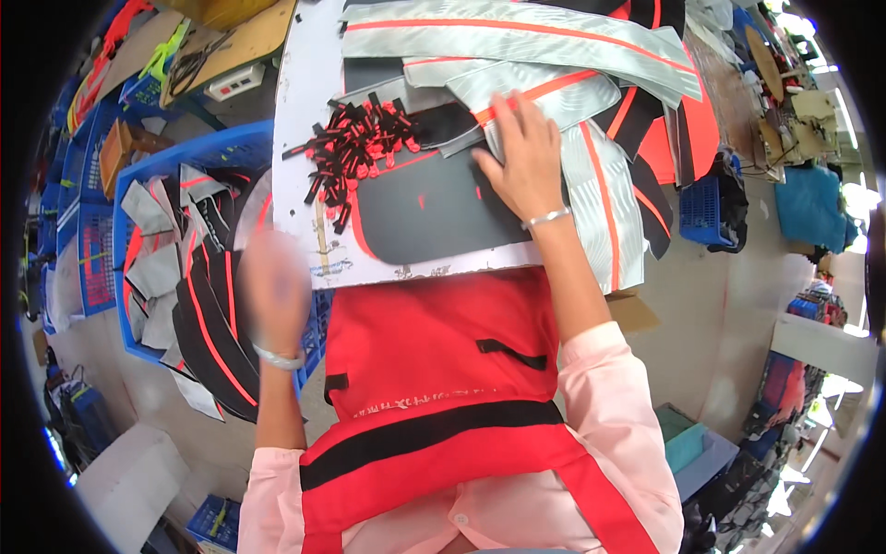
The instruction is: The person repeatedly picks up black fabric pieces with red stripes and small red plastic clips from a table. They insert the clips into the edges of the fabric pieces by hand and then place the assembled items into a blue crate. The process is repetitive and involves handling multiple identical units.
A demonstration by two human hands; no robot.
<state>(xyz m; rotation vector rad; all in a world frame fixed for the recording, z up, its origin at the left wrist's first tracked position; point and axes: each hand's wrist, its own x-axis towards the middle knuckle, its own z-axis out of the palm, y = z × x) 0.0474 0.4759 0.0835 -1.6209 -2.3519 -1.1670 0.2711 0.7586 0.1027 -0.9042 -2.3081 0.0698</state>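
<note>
My right hand [528, 166] rests with its fingers spread, the tips on a silver-grey strip with an orange stripe [563, 90]. Under and beside its thumb lies a dark grey panel with rounded corners and an orange edge [434, 208]. Left of that panel is a heap of short black and red tabs [355, 148]. My left hand [277, 286] is smeared by motion, off the table's left edge and over the blue basket, so its fingers cannot be made out. More silver strips with an orange line [604, 198] lie right of my right hand.
The white table [300, 92] ends just in front of my red apron [434, 342]. At its left a blue basket [129, 305] holds grey and black pieces with orange stripes. A smaller blue basket [700, 208] stands on the floor at right. Scissors [194, 65] lie on a wooden table.
</note>
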